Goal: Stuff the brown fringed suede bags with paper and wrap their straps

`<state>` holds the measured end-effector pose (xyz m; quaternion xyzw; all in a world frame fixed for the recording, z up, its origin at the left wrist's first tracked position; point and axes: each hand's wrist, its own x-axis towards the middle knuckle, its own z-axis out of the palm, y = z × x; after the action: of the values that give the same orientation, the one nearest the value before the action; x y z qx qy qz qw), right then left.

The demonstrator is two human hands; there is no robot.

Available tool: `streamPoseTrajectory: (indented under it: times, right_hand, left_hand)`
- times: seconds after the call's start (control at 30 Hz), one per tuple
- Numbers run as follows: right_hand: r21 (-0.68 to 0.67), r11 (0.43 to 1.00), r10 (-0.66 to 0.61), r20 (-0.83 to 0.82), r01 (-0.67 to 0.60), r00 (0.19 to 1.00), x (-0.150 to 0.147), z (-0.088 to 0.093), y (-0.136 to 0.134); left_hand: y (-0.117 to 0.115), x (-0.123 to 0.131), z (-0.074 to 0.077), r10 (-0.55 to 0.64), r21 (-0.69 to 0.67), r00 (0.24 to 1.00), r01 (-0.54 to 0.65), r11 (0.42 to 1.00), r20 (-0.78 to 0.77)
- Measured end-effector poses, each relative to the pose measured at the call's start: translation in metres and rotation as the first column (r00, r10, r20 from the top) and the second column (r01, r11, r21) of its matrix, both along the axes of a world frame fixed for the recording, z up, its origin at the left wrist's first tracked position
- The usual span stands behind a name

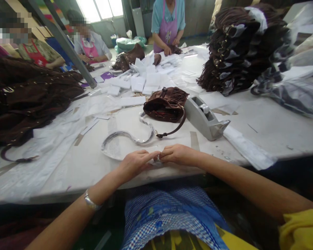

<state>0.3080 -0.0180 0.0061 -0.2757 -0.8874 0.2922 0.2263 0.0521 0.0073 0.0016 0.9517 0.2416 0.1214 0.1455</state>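
Observation:
My left hand [139, 162] and my right hand [176, 155] meet at the table's front edge, fingertips pinched together on the end of a plastic-wrapped strap [127, 134]. What exactly lies between the fingertips is small and partly hidden. The wrapped strap curves left and back in an S shape towards a brown fringed bag [165, 106]. That bag lies on its side, its opening facing me, with a short brown strap [175, 130] looping out in front. Right of the bag stands a grey tape dispenser [206, 119].
A heap of brown bags [28, 97] covers the left side; a tall stack of fringed bags [240, 52] stands back right, beside clear plastic bags [305, 80]. White packets [148, 76] are piled mid-table. Three people in aprons work across the table. A grey post [65, 45] rises back left.

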Motion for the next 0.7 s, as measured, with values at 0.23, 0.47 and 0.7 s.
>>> streamPoseTrajectory:
  times: [0.23, 0.47, 0.7]
  right_hand:
    - [0.317, 0.938, -0.229, 0.267, 0.139, 0.936, -0.013, 0.002, -0.026]
    - [0.286, 0.958, -0.023, 0.199, -0.036, 0.98, 0.016, -0.005, -0.017]
    - [0.36, 0.928, -0.215, 0.294, 0.101, 0.931, 0.009, 0.0, -0.03]
  left_hand:
    - [-0.02, 0.033, -0.001, 0.358, -0.37, 0.931, -0.308, 0.876, 0.071]
    - [-0.011, 0.023, 0.002, 0.038, -0.117, 0.999, -0.037, 0.993, 0.011]
    - [-0.024, 0.045, -0.003, 0.257, -0.217, 0.963, -0.234, 0.948, 0.083]
